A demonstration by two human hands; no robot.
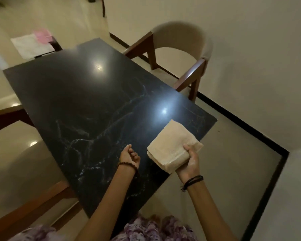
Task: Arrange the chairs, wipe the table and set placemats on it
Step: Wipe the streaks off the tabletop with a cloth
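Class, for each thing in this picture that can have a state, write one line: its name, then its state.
folded cloth: folded, held above the table's near corner.
right hand: grips the folded cloth.
left hand: palm up, fingers loosely curled, holding nothing.
table: bare, glossy top, no placemats on it.
chair: upright, at the table's right side, unoccupied.

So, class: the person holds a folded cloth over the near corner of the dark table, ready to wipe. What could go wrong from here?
1. The right hand grips the folded cloth by one edge only; it may unfold or slip mid-wipe.
2. Bright glare on the glossy table could hide streaks or missed patches.
3. The chair stands pulled away from the table edge, so it may be bumped when reaching the far end.
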